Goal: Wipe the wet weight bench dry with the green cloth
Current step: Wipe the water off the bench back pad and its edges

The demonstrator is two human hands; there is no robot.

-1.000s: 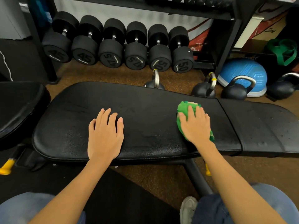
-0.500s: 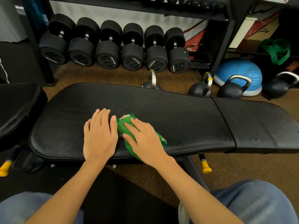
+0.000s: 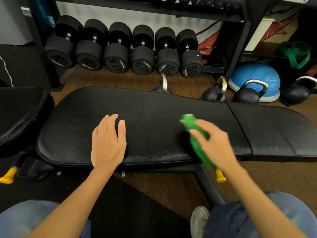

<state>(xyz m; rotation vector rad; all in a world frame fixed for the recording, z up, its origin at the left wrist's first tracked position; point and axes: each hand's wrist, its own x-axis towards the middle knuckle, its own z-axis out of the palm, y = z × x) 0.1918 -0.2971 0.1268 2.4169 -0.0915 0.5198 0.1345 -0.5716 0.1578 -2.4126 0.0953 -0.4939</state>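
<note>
person's jeans knees (image 3: 34, 219) nearest | left hand (image 3: 108, 143) flat, fingers straight, palm on weight bench (image 3: 154, 117) pad | right hand (image 3: 214, 143) blurred, pressing green cloth (image 3: 197, 133) on pad's right part, grip unclear | kettlebells (image 3: 245, 95), dumbbells (image 3: 116, 55) behind

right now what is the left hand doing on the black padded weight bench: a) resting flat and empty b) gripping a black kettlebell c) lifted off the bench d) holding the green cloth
a: the left hand lies flat, fingers straight, on the black padded weight bench; the green cloth is under the right hand.
</note>
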